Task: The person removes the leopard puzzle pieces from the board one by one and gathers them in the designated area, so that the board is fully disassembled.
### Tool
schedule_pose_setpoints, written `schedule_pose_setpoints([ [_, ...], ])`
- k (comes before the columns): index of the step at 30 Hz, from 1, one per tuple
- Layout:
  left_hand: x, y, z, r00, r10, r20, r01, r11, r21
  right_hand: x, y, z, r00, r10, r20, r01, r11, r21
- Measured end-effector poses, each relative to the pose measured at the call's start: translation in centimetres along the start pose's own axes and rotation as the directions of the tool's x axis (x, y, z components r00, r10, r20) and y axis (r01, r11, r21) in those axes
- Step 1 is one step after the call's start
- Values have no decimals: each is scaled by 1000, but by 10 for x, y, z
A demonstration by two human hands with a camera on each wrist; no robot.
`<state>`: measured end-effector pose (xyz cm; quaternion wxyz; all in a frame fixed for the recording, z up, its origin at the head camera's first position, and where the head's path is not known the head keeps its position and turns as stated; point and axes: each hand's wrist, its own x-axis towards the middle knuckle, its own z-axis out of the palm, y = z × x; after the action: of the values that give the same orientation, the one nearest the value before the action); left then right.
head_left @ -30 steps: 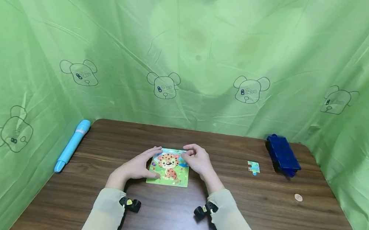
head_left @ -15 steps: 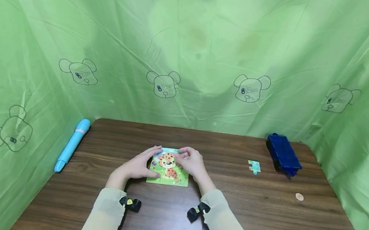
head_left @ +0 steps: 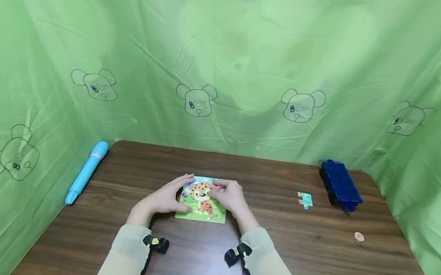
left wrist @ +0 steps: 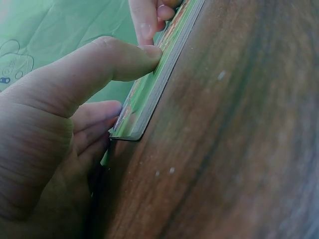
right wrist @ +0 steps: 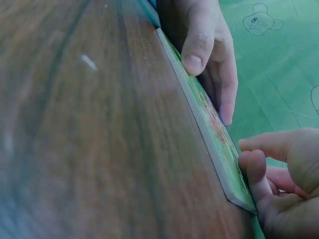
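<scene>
Now we find the right hand point(head_left: 232, 196) farther in over the leopard puzzle point(head_left: 203, 203) than a second ago, when its fingers sat nearer the upper right corner. Most of that shift is already there half a second ago; since then we see mainly the fingers dipping slightly and bunching. The right wrist view shows their tips close together at the puzzle's far side, but we cannot tell whether they pinch anything or merely touch the surface.

Meanwhile, the left hand point(head_left: 162, 199) has kept its place: we see it spread along the puzzle's left side, thumb point(left wrist: 144, 59) resting on the lower left of the picture, longer fingers reaching the upper left corner. The hands are apart from each other, with the puzzle between them, flat on the table point(head_left: 312, 257) near the middle.

For the work in hand, we take this to mean that the left hand steadies the puzzle while the right attends to its upper right part, some of which the fingers hide from us. Well apart to the right, the loose piece point(head_left: 306, 200) lies untouched near the dark blue case point(head_left: 341, 184), so we judge that it plays no part yet.
</scene>
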<state>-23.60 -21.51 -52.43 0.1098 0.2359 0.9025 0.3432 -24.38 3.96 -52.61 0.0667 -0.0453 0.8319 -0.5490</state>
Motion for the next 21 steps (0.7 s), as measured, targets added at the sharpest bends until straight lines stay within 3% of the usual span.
schedule_pose_setpoints([
  [5, 0, -1, 0, 1000, 12, -2, -12, 1000, -1, 1, 3, 0, 999, -29, 29, 30, 1000, -6],
  [21, 1, -1, 0, 1000, 13, 16, -13, 1000, 17, -2, 2, 1, 1000, 1, 25, -3, 997, 76],
])
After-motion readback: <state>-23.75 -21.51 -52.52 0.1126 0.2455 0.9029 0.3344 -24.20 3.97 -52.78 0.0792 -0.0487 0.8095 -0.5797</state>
